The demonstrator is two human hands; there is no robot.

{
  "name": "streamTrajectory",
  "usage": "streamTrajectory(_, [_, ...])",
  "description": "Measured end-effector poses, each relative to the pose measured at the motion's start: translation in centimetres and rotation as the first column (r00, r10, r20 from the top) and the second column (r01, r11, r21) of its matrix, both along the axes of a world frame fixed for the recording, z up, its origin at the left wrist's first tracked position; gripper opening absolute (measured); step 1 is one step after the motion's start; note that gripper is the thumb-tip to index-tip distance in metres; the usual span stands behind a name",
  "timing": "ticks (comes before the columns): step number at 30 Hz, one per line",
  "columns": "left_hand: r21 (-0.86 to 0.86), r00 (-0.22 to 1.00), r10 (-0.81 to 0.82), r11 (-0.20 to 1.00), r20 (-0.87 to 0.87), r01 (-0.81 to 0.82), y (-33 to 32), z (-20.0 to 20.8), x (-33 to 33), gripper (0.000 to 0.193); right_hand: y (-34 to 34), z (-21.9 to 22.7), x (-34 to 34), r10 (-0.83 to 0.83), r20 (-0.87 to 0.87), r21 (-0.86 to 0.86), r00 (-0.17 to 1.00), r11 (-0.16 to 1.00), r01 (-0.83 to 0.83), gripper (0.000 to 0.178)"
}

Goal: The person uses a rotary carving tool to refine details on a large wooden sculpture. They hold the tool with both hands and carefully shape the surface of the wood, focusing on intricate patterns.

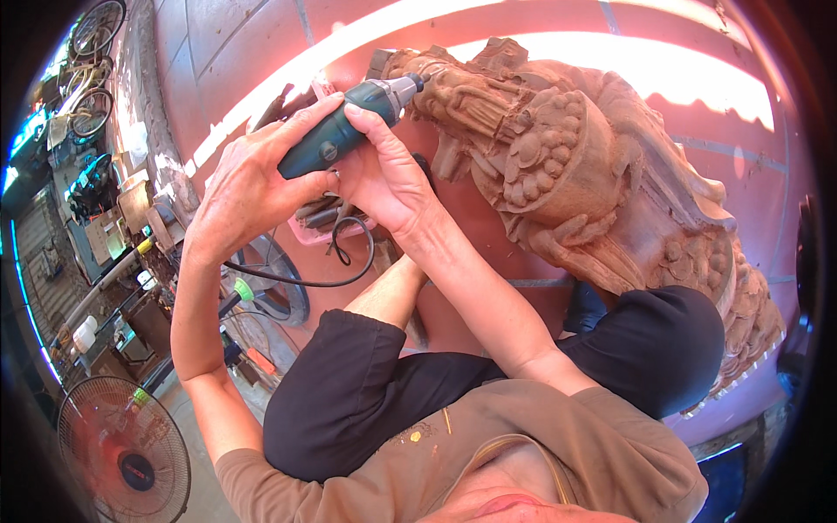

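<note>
Both of my hands are around a dark green rotary tool with a grey nose. My left hand wraps its back and side, fingers along the top. My right hand supports it from the other side, thumb laid along the body near the nose. The tool points up and right, its tip at the head end of a large carved wooden statue. I cannot tell whether the bit touches the wood. The statue lies slantwise, with a bearded face and a cluster of round carved shapes. A black cord loops below my hands.
Under my hands is a pink tray with several tools, partly hidden. A round dark ring-shaped object lies left of my leg. A standing fan is at lower left, near cluttered shelves. Bicycles stand far left. Red tiles cover the floor.
</note>
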State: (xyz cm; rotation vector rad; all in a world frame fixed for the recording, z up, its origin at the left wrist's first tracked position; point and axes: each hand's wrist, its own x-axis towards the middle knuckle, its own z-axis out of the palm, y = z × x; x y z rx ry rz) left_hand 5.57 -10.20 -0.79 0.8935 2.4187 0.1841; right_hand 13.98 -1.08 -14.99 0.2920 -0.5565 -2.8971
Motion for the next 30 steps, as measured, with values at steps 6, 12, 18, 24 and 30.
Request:
streamTrajectory(6, [-0.042,1.000,-0.009,0.999,-0.003,0.009,0.2,0.1,-0.3,0.078,0.0,0.0,-0.1,0.007,0.008,-0.018,1.000,1.000,-0.006,0.046])
streamTrajectory(12, [-0.093,0.998,-0.062,0.994,0.019,0.064,1.3,0.5,-1.0,0.077,0.1,-0.2,-0.3,-0.010,0.008,-0.003,1.000,1.000,0.010,0.044])
streamTrajectory(18, [-0.150,0.996,-0.043,0.987,0.072,0.053,2.5,1.2,-1.9,0.083,0.1,-0.3,-0.9,-0.017,-0.003,-0.023,1.000,1.000,0.017,0.044])
streamTrajectory(24, [-0.131,0.997,-0.059,0.989,0.055,0.066,2.7,0.9,-2.0,0.083,0.2,-0.7,-1.1,-0.011,0.000,-0.051,1.000,0.999,0.011,0.044])
streamTrajectory(30, [-0.095,0.994,-0.107,0.990,-0.008,0.105,1.5,1.0,-1.4,0.077,-0.2,-0.2,-0.7,-0.027,-0.026,-0.040,0.999,0.999,0.026,0.043])
